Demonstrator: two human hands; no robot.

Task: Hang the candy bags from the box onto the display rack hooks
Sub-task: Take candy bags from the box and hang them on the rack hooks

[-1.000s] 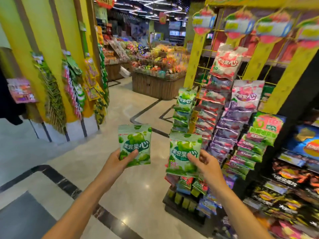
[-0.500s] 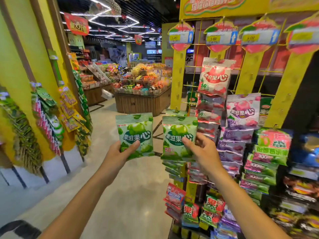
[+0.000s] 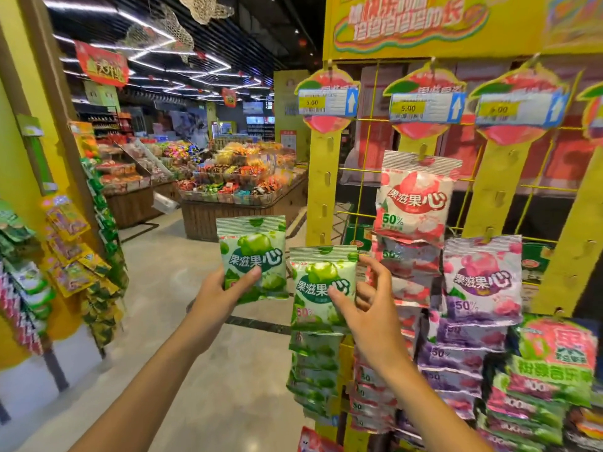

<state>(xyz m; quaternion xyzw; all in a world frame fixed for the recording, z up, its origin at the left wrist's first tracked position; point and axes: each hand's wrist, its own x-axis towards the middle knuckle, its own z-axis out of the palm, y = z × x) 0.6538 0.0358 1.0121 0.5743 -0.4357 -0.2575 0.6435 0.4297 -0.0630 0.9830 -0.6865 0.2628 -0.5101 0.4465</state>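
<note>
My left hand point(image 3: 222, 288) grips a green candy bag point(image 3: 253, 259) by its lower edge and holds it upright in the air, just left of the rack. My right hand point(image 3: 362, 301) pinches a second green candy bag point(image 3: 318, 282), thumb on its front and fingers at its right edge. That bag sits at the top of a column of green bags point(image 3: 313, 370) on the leftmost yellow strip point(image 3: 323, 177) of the display rack. The hook behind it is hidden. Pink-red bags point(image 3: 414, 197) and purple bags point(image 3: 483, 278) hang on the strips to the right.
Price tags point(image 3: 328, 101) hang along the rack's top. More green snack bags point(image 3: 551, 380) crowd its lower right. A yellow wall with hanging snack strips point(image 3: 68, 230) lines the left. A wooden candy bin point(image 3: 241, 203) stands behind, with open floor point(image 3: 195, 370) between.
Both hands rose and moved toward the rack. The right hand's green bag went from free in the air to the top of the green column.
</note>
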